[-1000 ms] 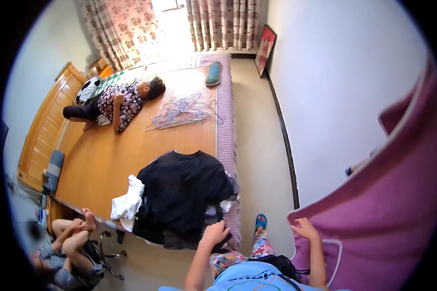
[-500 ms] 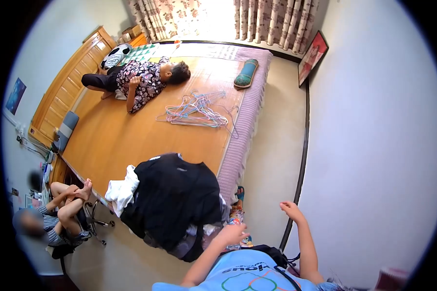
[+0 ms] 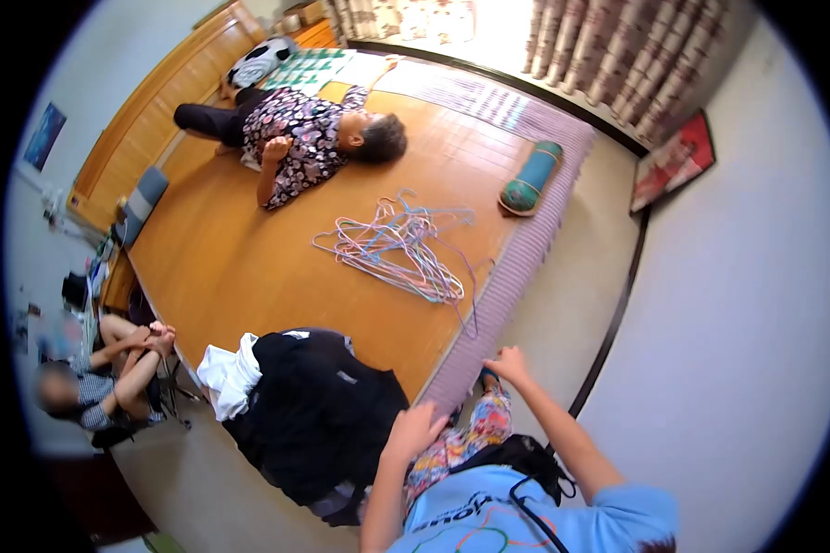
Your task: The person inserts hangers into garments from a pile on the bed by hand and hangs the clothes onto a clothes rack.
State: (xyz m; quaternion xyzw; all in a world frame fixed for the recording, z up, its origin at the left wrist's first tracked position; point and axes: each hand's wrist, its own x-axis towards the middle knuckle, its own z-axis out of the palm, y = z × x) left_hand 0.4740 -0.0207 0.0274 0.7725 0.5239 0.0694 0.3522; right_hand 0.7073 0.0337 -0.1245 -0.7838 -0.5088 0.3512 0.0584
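A large heap of dark clothes (image 3: 323, 424), mostly black, lies over the near corner of the bed, and a white garment (image 3: 231, 376) is bunched at its left side. My left hand (image 3: 415, 431) is beside the heap's right edge, fingers stretched out and holding nothing; whether it touches the cloth I cannot tell. Farther right, my right hand (image 3: 509, 365) hangs in the air near the bed's side, empty, with its fingers apart. A tangled pile of coloured hangers (image 3: 401, 247) rests on the bed ahead of both hands.
A person (image 3: 300, 143) lies on the bed (image 3: 240, 267); another person (image 3: 92, 382) sits on a chair at left. A green bolster (image 3: 532, 177) lies near the bed's right edge. A framed picture (image 3: 673, 161) leans against the right wall.
My view has turned, and I stand nearer the bed's right side. My right hand has moved forward and left towards the bed; the left stays beside the clothes. The lying person's far arm is now stretched out.
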